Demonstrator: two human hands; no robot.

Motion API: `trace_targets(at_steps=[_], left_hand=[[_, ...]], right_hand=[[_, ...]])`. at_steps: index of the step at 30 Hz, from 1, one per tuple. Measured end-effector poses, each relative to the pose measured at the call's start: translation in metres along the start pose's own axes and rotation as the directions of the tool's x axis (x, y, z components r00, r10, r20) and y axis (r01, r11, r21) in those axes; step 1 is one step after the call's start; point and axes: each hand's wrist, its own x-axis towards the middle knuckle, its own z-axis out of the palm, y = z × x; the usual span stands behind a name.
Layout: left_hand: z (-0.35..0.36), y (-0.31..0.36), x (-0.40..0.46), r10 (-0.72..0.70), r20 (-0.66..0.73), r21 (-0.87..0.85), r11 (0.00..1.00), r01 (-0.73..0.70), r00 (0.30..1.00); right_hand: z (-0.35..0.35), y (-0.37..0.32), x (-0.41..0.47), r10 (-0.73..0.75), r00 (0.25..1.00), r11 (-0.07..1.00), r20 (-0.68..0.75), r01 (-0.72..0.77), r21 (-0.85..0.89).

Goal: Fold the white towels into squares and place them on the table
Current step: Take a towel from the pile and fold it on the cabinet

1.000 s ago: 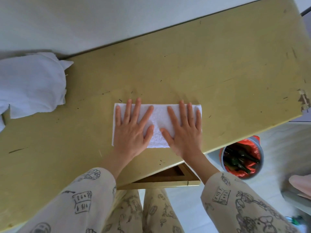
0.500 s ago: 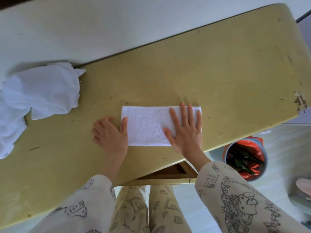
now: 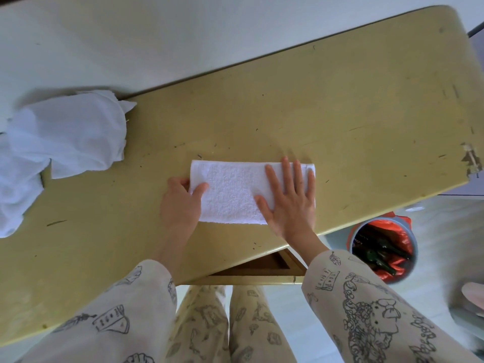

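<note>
- We see the folded white towel (image 3: 235, 192) lying flat as a long rectangle on the yellow bench (image 3: 340, 113), near its front edge and under both hands.
- Our left hand (image 3: 180, 205) pinches the towel's left end: the thumb lies on top of the cloth, and the other fingers (image 3: 178, 183) curl at the edge just beside it.
- Our right hand (image 3: 290, 203) presses flat on the towel's right half, its fingers straight and spread, the tips reaching the far edge.
- Well to the left of the left fingers, a heap of crumpled white towels (image 3: 60, 145) sits at the back of the bench.
- Our printed sleeves (image 3: 366, 310) carry line drawings; any writing on them is too small for us to read.
- Below and to the right of the right fingers, off the bench, a bin (image 3: 382, 252) lined with a red bag holds dark green bottles; we can read no label on them.
- Under the front edge of the bench, near the right wrist, a brown wooden frame (image 3: 256, 271) shows.
</note>
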Motion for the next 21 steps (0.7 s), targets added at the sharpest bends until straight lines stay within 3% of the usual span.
trace_targets(at_steps=[5,10,16,21], left_hand=[[0.001,-0.006,0.001,-0.022,-0.042,-0.080,0.997,0.019,0.999],[0.004,-0.007,-0.004,0.045,-0.110,0.028,0.999,-0.042,0.993],[0.008,-0.011,-0.004,0.224,-0.119,0.229,0.954,-0.193,0.967],[0.005,-0.018,-0.002,0.278,-0.134,0.106,0.958,-0.265,0.951]], right_hand=[[0.000,0.000,0.000,-0.002,1.000,1.000,-0.008,0.002,0.010],[-0.001,0.000,0.000,-0.003,1.000,1.000,-0.026,0.003,0.004],[0.001,0.000,0.000,-0.001,1.000,1.000,-0.016,0.001,0.009],[0.002,0.001,-0.001,0.002,1.000,1.000,-0.006,-0.002,0.015]])
